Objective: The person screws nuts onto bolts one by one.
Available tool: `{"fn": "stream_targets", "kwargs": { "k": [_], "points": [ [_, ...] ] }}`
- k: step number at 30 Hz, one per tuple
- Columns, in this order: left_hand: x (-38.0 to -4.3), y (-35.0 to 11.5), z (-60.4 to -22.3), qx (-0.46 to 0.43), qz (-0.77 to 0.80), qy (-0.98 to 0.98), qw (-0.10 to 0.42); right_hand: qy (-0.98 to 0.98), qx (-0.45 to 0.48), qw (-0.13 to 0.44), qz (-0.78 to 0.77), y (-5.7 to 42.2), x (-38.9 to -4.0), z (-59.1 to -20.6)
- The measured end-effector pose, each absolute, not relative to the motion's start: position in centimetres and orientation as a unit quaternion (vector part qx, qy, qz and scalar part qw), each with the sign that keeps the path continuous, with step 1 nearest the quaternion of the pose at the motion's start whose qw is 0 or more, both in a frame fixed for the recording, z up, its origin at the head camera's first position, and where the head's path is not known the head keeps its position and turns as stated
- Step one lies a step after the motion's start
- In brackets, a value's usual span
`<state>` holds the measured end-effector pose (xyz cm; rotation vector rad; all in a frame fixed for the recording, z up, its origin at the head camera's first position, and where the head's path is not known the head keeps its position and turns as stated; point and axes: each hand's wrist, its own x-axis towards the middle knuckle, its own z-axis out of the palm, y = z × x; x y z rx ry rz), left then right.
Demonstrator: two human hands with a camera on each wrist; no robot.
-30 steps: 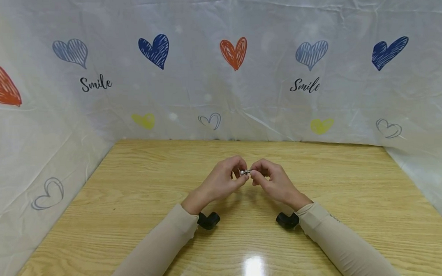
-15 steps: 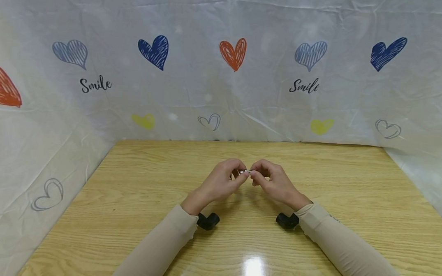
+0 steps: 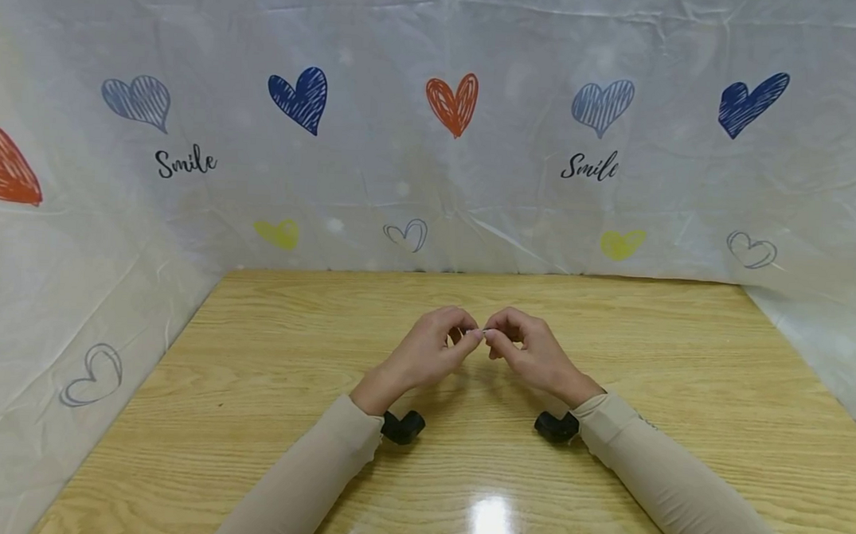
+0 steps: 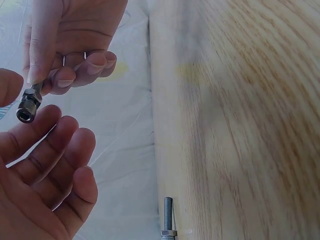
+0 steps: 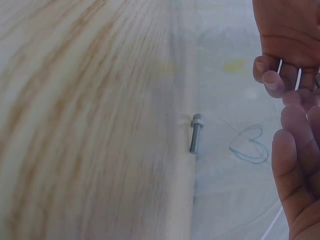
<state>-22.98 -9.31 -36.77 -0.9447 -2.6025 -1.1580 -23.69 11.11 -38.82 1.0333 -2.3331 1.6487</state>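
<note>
A small metal bolt (image 4: 29,106) with a hex socket head and a nut below it is held up between both hands. My right hand (image 3: 535,358) pinches the threaded end between thumb and forefinger. The thumb and forefinger of my left hand (image 3: 427,353) curl around the head and nut, and in the head view they mostly cover the bolt. In the left wrist view that thumb and forefinger stand on either side of the head. A second bolt (image 5: 196,134) with a nut shows low by the table's far edge; in the head view it is hidden.
The wood-grain table (image 3: 288,348) runs back to a white sheet (image 3: 518,175) printed with hearts and the word "Smile". Black wrist-worn pieces (image 3: 403,428) hang under both sleeve cuffs. A glare spot (image 3: 491,525) lies near the front.
The left thumb has come up over the bolt's head, which showed plainly a second ago, and the left fingers have closed a little. The right hand has stayed in place.
</note>
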Motion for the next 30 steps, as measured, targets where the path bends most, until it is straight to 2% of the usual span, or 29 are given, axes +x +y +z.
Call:
{"fn": "stream_targets", "kwargs": {
  "k": [30],
  "points": [
    [-22.94,-9.2,-36.46,-0.332,-0.383,-0.858,0.088,-0.761,0.346,0.053,0.546,11.17,-23.95,-39.23]
  ]
}}
